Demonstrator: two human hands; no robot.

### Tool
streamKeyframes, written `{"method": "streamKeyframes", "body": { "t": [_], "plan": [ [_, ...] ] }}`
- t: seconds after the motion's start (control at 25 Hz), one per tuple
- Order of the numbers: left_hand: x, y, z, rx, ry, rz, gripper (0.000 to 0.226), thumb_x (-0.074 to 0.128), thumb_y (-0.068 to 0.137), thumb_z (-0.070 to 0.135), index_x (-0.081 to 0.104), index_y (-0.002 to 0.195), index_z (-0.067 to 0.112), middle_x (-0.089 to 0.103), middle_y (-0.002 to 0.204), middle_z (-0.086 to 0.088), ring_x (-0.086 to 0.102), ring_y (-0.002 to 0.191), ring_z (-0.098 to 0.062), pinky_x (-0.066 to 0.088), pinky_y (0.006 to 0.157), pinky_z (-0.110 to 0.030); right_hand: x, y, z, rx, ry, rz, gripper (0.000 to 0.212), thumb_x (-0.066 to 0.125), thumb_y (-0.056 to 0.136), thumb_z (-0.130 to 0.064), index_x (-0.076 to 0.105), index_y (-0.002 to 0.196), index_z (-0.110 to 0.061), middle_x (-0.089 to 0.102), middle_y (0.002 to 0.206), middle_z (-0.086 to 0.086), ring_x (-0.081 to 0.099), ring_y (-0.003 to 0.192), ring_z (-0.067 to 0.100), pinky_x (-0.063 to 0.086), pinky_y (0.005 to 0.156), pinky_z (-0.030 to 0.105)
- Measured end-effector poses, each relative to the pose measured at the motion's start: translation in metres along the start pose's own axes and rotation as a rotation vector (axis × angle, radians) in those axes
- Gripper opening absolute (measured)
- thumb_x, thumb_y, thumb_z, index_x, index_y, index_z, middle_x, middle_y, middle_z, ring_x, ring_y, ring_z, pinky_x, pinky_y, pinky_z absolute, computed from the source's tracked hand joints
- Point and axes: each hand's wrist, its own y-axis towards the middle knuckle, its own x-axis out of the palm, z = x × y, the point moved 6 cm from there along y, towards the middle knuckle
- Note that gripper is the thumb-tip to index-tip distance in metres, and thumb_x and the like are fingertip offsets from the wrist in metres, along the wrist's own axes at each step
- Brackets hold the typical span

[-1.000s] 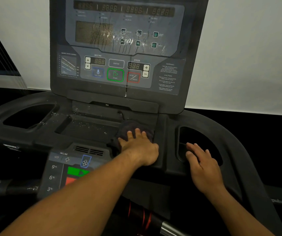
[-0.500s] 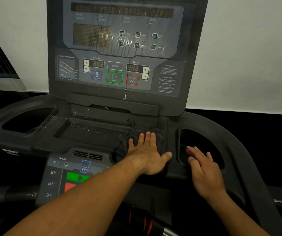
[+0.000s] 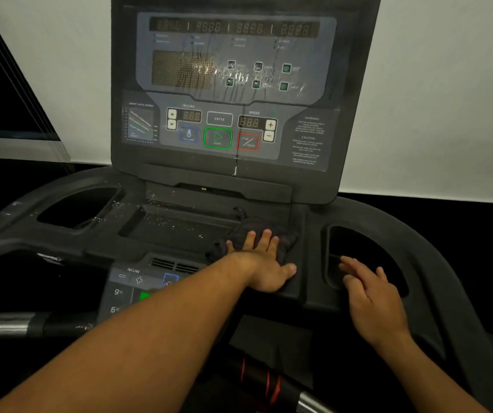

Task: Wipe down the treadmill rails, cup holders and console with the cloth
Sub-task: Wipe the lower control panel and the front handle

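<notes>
A dark cloth [image 3: 284,234] lies bunched at the right end of the shallow centre tray [image 3: 173,226] below the upright console [image 3: 239,84]. My left hand [image 3: 264,260] presses flat on the cloth with straight, spread fingers. My right hand [image 3: 370,296] rests flat on the near rim of the right cup holder [image 3: 367,254], fingers straight, holding nothing. Streaks of liquid run down the console screen, and droplets speckle the tray and the edge of the left cup holder [image 3: 78,207].
A lower control panel [image 3: 138,286] with incline buttons sits partly under my left forearm. A chrome handlebar [image 3: 3,323] shows at the left. A red-striped bar [image 3: 266,386] runs below centre. A white wall fills the background.
My left hand has slid the cloth a little to the right along the tray, and its fingers have spread flatter. My right hand has stayed on the cup holder rim.
</notes>
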Motion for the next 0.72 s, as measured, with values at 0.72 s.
{"method": "streamKeyframes", "body": {
  "t": [0.72],
  "plan": [
    [-0.025, 0.002, -0.014, 0.272, -0.170, 0.144, 0.064, 0.028, 0.097, 0.057, 0.042, 0.145, 0.018, 0.032, 0.158, -0.002, 0.027, 0.146, -0.024, 0.020, 0.118, -0.045, 0.006, 0.002, -0.046, -0.192, -0.078, 0.061, 0.035, 0.059, 0.092, -0.019, 0.061, 0.127, -0.015, 0.056, 0.137, 0.002, 0.034, 0.133, 0.005, 0.015, 0.116, 0.029]
  ]
}}
